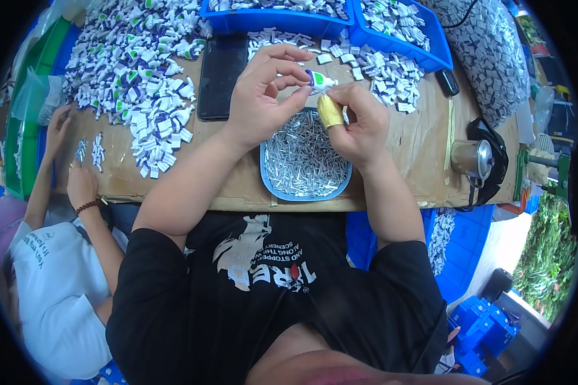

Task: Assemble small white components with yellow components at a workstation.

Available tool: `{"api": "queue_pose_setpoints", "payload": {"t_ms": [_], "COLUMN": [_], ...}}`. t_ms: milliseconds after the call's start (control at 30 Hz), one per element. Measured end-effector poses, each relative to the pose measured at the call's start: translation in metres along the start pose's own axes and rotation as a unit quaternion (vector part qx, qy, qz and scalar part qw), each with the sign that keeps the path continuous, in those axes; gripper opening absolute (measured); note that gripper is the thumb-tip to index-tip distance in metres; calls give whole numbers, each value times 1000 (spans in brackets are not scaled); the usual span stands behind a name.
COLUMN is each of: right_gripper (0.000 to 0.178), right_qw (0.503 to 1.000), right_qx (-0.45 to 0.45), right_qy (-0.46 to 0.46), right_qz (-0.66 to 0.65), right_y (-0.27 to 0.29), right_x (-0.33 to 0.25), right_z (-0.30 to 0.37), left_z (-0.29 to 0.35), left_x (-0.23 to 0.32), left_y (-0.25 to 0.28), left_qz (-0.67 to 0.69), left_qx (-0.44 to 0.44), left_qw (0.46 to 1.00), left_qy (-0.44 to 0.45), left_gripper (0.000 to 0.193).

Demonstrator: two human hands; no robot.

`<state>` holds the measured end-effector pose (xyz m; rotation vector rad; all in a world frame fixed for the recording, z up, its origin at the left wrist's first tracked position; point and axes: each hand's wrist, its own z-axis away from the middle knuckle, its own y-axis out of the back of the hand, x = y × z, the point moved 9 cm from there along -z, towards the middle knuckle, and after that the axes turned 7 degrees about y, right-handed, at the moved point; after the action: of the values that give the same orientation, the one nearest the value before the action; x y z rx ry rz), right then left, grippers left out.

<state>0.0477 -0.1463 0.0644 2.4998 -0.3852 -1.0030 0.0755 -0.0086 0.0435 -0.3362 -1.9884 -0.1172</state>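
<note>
Above the far edge of the tub [309, 197], I have the left hand [257, 96] closed at its fingertips on a white piece [324, 80], while the right hand [363, 122], a yellow cover [329, 112] on one digit, pinches what looks like a pin [318, 91] beside it, its grip partly hidden. To do this well, I'd brace the left fingertips so the piece can't roll, line the pin up with it before pressing, and work over the tub, where a slip should land among the loose pins [305, 157].
</note>
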Motion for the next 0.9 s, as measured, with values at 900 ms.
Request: {"api": "queue_pose_setpoints", "payload": {"t_ms": [900], "right_gripper": [70], "right_qw": [956], "right_qx": [-158], "right_qy": [-139], "right_qz": [-202], "right_y": [-25], "right_x": [24], "right_z": [8], "left_z": [1], "left_x": [22], "left_y": [-6], "left_qz": [-181], "left_qx": [-46], "left_qw": [977], "left_qy": [-104], "left_gripper": [24]}}
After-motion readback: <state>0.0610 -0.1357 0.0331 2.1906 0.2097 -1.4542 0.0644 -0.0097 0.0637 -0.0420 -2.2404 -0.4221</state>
